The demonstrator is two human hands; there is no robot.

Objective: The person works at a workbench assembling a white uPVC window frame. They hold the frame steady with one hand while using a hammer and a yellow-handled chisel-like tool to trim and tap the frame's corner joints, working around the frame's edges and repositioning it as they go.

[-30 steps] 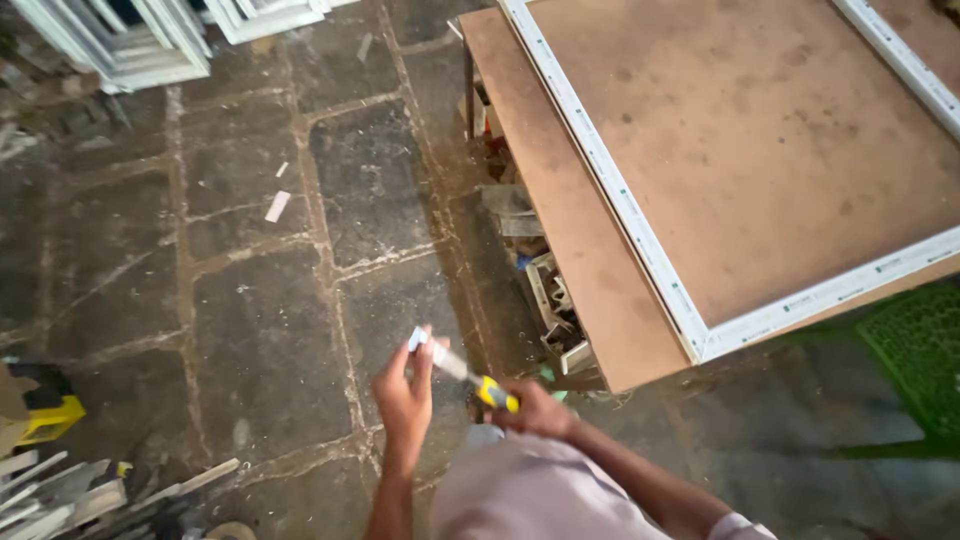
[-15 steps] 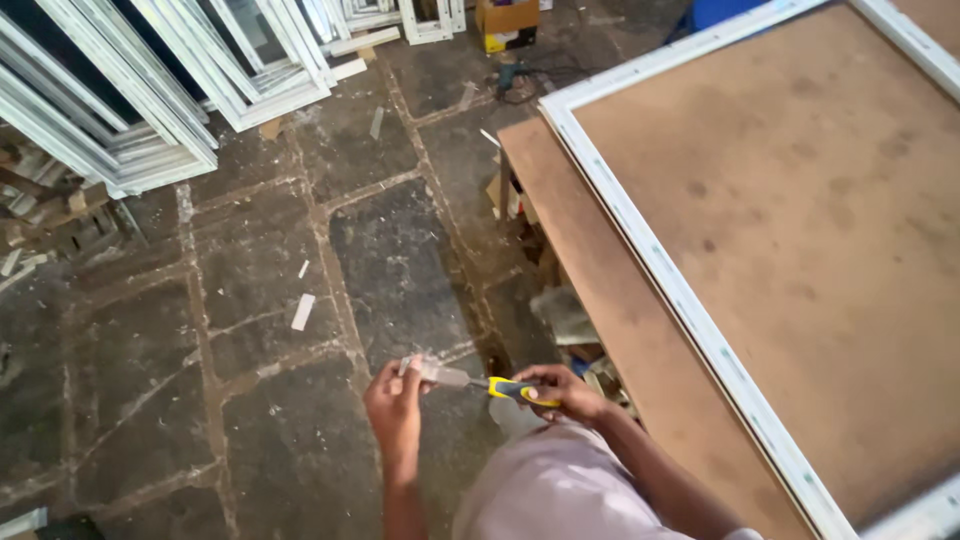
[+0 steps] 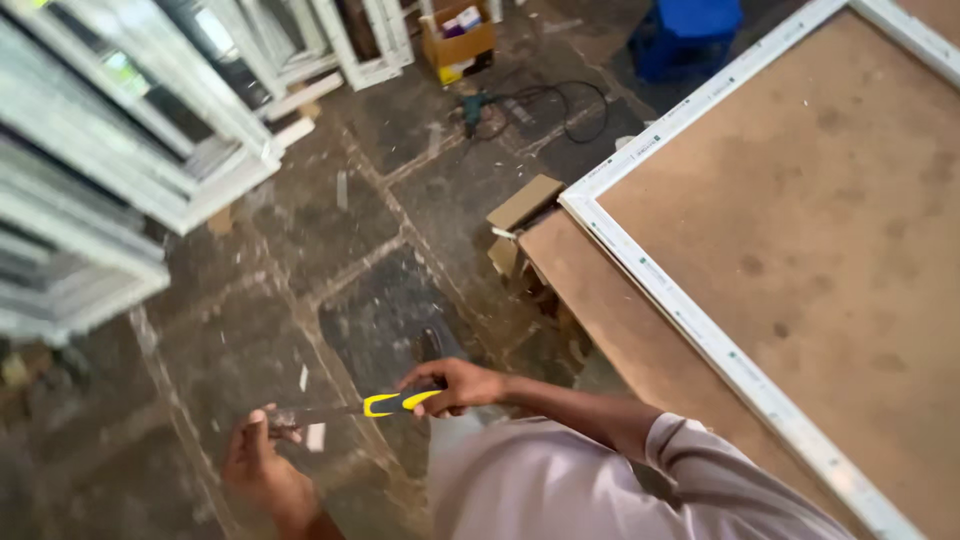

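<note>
Stone-slab floor beside brown worktable bearing white frame.

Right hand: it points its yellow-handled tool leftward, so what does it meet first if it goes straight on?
The left hand, whose fingers already pinch the tip of the yellow-handled tool that the right hand holds. Nothing else lies between, though depth is hard to judge.
</note>
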